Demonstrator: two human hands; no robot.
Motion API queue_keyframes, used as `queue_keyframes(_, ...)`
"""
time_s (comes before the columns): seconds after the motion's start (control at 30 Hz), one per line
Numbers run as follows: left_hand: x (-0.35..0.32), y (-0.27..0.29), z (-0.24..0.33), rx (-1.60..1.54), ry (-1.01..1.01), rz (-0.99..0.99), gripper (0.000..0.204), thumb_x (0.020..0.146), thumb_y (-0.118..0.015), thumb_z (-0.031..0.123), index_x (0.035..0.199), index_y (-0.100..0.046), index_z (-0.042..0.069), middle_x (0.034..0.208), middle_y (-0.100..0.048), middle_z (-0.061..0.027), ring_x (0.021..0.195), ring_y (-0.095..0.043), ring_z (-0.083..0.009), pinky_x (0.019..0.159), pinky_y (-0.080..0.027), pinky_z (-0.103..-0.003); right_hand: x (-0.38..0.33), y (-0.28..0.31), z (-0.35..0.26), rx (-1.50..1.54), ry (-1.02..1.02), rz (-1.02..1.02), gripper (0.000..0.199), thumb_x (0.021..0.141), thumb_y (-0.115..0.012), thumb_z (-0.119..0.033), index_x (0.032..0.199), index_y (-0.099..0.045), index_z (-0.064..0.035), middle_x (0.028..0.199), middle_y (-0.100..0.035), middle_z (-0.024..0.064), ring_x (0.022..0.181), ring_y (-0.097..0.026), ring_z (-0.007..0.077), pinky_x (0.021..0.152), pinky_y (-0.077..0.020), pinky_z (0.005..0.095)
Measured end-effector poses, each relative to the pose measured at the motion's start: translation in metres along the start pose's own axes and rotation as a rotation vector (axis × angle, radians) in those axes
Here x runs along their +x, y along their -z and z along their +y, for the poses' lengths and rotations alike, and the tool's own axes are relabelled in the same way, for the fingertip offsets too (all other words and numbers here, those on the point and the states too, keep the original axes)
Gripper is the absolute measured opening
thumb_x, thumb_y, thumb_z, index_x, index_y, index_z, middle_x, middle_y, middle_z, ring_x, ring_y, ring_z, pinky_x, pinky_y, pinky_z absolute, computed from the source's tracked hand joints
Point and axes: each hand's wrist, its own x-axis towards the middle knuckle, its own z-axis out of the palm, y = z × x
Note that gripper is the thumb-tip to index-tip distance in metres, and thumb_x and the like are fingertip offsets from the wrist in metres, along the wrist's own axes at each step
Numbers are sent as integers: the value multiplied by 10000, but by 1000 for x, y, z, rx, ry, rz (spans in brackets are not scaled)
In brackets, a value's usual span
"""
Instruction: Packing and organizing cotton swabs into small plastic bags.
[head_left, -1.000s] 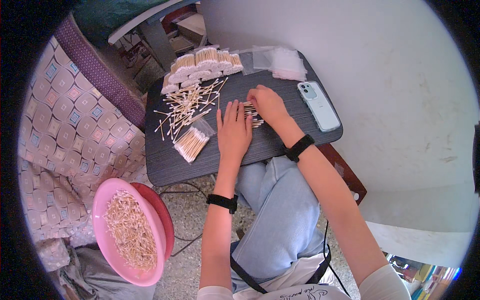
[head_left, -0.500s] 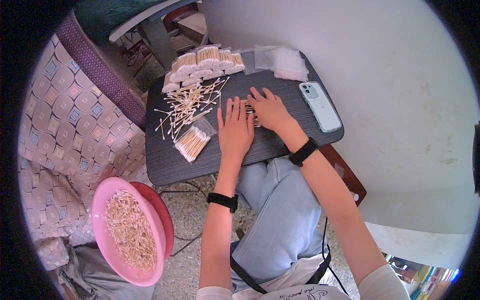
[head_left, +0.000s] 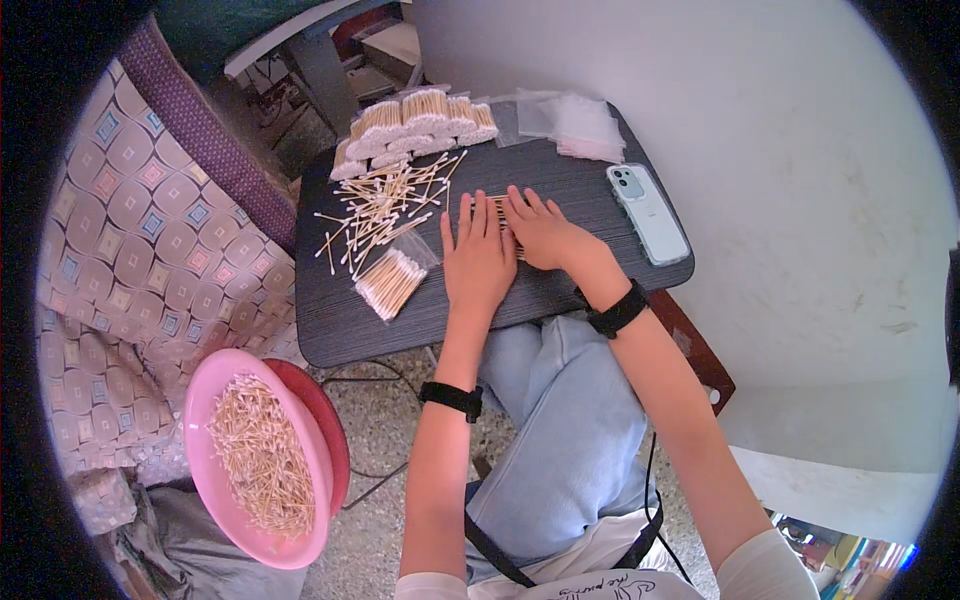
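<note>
My left hand [head_left: 480,262] lies flat on the dark table, fingers stretched out, over the left side of a row of cotton swabs [head_left: 503,212]. From the right, my right hand [head_left: 549,236] rests over the same row with its fingers extended, close against the left hand. Both hands cover most of these swabs, so only a strip shows between them. Left of my left hand is a small clear bag filled with swabs [head_left: 391,284]. Beyond that bag spreads a loose heap of swabs [head_left: 388,205].
Stacked bags of swabs [head_left: 425,112] stand at the table's far left edge. Flat clear bags [head_left: 588,132] lie at the far right, near a phone [head_left: 655,222]. Below left, a pink basin [head_left: 205,400] full of swabs sits on a red stool [head_left: 338,450]. A wall borders the right.
My right hand has moved nearer to my left hand, narrowing the strip of swabs between them. The whole view has shifted slightly.
</note>
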Motion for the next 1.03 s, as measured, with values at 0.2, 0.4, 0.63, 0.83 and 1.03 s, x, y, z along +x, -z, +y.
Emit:
queue_keyframes(0.2,-1,0,-2,-53,-30,34,465,881,-412,224,1276,-450,-19,1380,-392,-156,1337,-283,-259,1102,-144,-472,-7,11,-11,-51,-24,-129,598,850,-409,-56,1406,-199,11,1495,-105,175,1368,-147,357,1091,-211,474)
queue_keyframes(0.4,1,2,0,-54,-36,8,450,874,-427,204,1246,-467,-46,1356,-418,-171,1315,-321,-263,1101,-152,-474,-6,10,-8,9,-40,-126,609,844,-422,-63,1404,-197,14,1493,-112,176,1366,-151,366,1084,-222,483)
queue_keyframes(0.63,-1,0,-2,-30,-42,61,429,897,-418,202,1261,-462,-22,1353,-424,-158,1289,-355,-273,1089,-178,-475,-6,12,-8,-26,-65,-113,538,912,-320,-194,1399,-224,14,1492,-132,168,1363,-154,380,1087,-184,509)
queue_keyframes(0.83,1,-1,1,-17,-35,70,430,907,-415,211,1278,-446,-4,1368,-408,-149,1300,-339,-268,1087,-183,-476,-8,12,-6,43,-112,-122,530,915,-326,-200,1396,-247,7,1503,-94,149,1365,-148,377,1087,-164,527)
queue_keyframes(1.03,1,2,0,-24,-36,-31,429,912,-416,225,1289,-443,21,1380,-396,-137,1311,-321,-270,1090,-180,-478,-12,18,-15,-5,-109,-216,521,936,-315,-265,1417,-254,-75,1500,-98,156,1374,-114,365,1093,-145,524)
